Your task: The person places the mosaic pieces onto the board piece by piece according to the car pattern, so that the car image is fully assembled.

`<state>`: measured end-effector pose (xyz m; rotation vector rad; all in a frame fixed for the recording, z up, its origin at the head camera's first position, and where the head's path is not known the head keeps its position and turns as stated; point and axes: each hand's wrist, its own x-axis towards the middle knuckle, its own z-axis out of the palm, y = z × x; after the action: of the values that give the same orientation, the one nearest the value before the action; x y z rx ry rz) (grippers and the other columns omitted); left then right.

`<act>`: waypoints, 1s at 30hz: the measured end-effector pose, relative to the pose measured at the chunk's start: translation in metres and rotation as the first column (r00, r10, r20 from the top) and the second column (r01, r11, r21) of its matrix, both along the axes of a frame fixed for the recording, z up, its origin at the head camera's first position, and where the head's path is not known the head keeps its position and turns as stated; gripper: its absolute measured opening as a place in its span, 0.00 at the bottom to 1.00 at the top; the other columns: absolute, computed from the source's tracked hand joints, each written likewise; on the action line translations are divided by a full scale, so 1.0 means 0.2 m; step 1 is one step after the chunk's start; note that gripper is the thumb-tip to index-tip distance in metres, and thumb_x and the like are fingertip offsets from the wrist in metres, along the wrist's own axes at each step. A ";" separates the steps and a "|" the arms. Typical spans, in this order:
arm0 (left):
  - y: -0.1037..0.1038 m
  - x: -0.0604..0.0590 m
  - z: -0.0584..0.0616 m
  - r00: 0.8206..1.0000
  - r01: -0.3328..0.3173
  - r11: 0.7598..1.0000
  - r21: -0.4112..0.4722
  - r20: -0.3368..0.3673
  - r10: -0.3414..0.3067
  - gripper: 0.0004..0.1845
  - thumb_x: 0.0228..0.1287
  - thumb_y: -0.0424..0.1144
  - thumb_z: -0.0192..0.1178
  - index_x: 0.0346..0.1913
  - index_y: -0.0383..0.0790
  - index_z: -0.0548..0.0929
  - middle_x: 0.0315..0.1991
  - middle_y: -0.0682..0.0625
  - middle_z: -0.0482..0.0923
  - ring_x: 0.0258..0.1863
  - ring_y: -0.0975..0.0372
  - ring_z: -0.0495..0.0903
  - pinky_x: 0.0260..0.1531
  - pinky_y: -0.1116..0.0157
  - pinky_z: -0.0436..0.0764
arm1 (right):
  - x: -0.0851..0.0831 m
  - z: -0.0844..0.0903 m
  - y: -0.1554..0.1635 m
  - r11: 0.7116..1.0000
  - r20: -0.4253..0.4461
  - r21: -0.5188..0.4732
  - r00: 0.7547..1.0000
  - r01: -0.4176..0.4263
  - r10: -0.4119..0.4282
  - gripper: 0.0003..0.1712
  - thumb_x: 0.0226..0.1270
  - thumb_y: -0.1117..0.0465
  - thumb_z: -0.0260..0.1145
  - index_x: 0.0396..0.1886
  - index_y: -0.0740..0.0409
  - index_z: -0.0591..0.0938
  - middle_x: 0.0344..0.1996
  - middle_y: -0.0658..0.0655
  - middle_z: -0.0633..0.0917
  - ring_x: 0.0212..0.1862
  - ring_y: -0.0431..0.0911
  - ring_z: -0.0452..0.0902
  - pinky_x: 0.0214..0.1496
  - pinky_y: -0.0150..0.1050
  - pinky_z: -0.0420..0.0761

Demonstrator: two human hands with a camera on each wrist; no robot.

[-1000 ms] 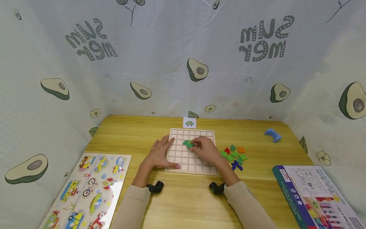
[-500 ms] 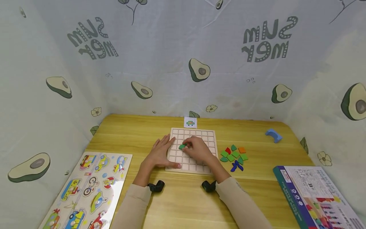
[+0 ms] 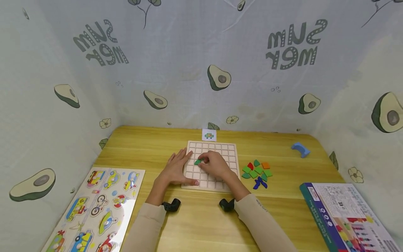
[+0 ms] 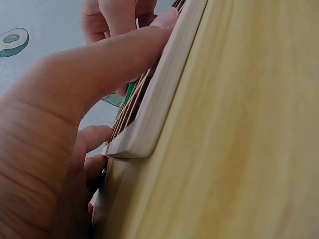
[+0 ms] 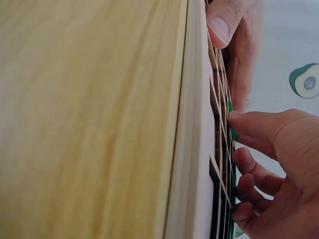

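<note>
Status: early stage, judging by the board. Grid board [image 3: 220,148] sits mid-table [image 3: 201,217], nearly all cells bare. Only green pieces [image 3: 198,162] are on it, upper-left area, partly hidden under the R fingers, so can't tell exact count or whether they're seated in cells.

R hand [image 3: 215,165]: over the board centre-left, fingers curled down onto the green pieces. R wrist view shows the thumb [image 5: 259,124] and fingertips touching a green edge [image 5: 231,107] on the grid; grip reads as a narrow pinch on the piece, though whether it's lifted or just being slid, can't tell.

L hand [image 3: 176,169]: flat, fingers straight, pressing the board's left edge and front-left corner. Holds nothing, just steadies. L wrist view confirms: thumb [image 4: 99,64] laid along the board rim [image 4: 164,89].

Left to do, my read: most of it. Loose pile [image 3: 256,171] just right of the board, not touching it: greens, one red, one orange, blue bits at the front. None of those are placed yet. Pattern card [image 3: 209,135] stands at the board's far edge and shows a small green figure; too small to read cell by cell.

Not in play: vehicle puzzle [image 3: 94,206] front-left, box [image 3: 343,217] front-right, blue block [image 3: 300,148] far right.
</note>
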<state>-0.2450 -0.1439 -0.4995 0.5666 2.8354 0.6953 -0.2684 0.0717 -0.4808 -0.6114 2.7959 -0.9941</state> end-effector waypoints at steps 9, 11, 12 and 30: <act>0.00 0.00 -0.01 1.000 0.001 1.000 -0.013 -0.002 -0.001 0.69 0.43 0.73 0.73 0.84 0.47 0.52 0.85 0.42 0.42 0.85 0.49 0.41 0.83 0.46 0.40 | 0.00 -0.01 0.01 1.000 -0.011 -0.005 1.000 -0.010 0.010 0.13 0.67 0.58 0.73 0.50 0.55 0.90 0.33 0.49 0.82 0.36 0.42 0.73 0.42 0.38 0.78; 0.00 0.00 -0.01 1.000 -0.002 1.000 -0.004 0.000 0.002 0.69 0.43 0.73 0.74 0.84 0.47 0.52 0.85 0.42 0.42 0.85 0.49 0.41 0.83 0.46 0.40 | 0.01 0.00 0.01 1.000 -0.024 -0.014 1.000 -0.008 0.008 0.13 0.67 0.59 0.73 0.50 0.55 0.90 0.33 0.50 0.82 0.36 0.42 0.73 0.41 0.38 0.78; 0.00 0.00 -0.01 1.000 -0.002 1.000 -0.003 -0.002 0.002 0.69 0.42 0.73 0.74 0.84 0.47 0.52 0.85 0.42 0.42 0.85 0.49 0.41 0.83 0.46 0.40 | 0.01 0.00 0.01 1.000 -0.031 -0.020 1.000 -0.007 0.006 0.13 0.67 0.59 0.73 0.50 0.55 0.90 0.32 0.50 0.82 0.36 0.42 0.74 0.41 0.39 0.78; -0.01 0.01 -0.02 1.000 0.005 1.000 -0.010 0.000 -0.005 0.70 0.41 0.73 0.74 0.84 0.48 0.51 0.85 0.43 0.41 0.85 0.51 0.40 0.83 0.47 0.39 | 0.09 0.03 0.34 0.988 -0.049 -0.073 0.989 0.135 -0.139 0.12 0.69 0.59 0.72 0.50 0.56 0.90 0.31 0.53 0.80 0.31 0.46 0.69 0.31 0.36 0.69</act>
<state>-0.2434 -0.1455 -0.5029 0.5722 2.8352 0.6797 -0.2512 0.1396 -0.4743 -0.4656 2.8951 -1.1199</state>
